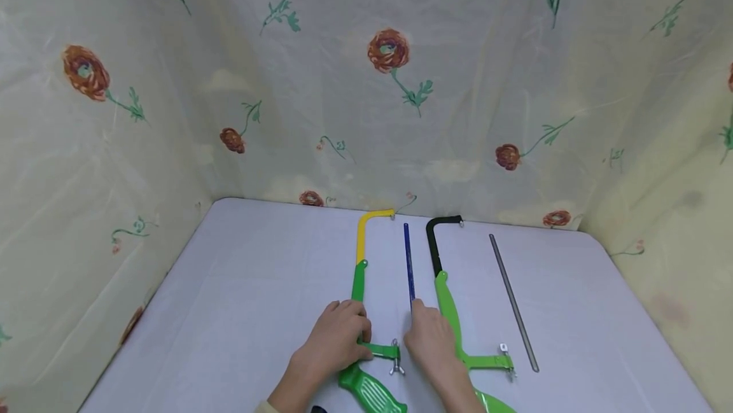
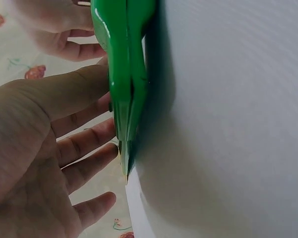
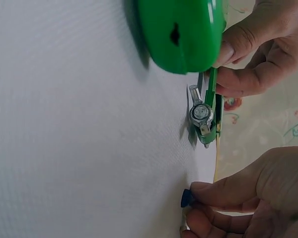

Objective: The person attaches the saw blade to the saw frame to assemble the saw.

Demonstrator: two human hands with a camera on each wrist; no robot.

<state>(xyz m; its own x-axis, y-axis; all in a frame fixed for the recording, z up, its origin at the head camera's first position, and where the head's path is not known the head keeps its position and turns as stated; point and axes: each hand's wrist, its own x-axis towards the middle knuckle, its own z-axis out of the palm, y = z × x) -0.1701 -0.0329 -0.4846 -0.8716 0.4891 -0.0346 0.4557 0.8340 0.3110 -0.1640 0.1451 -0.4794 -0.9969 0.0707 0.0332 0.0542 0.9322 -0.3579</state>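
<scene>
A hacksaw frame (image 1: 359, 280) with a yellow front bar and a green handle lies on the white table. My left hand (image 1: 338, 335) grips its green part by the short cross arm, thumb and fingers on either side. A wing nut (image 3: 201, 113) sits at the end of that arm. Just right of the frame lies a blue hacksaw blade (image 1: 409, 260), pointing away from me. My right hand (image 1: 433, 340) pinches the blade's near end between thumb and forefinger; the blue tip (image 3: 186, 198) shows in the right wrist view.
To the right lies a second hacksaw frame (image 1: 449, 308), black and light green, partly behind my right forearm. Beyond it is a grey blade (image 1: 513, 301). A small black object (image 1: 318, 409) peeks in at the bottom edge. Flowered cloth (image 1: 389, 139) hangs behind the table (image 1: 258, 260).
</scene>
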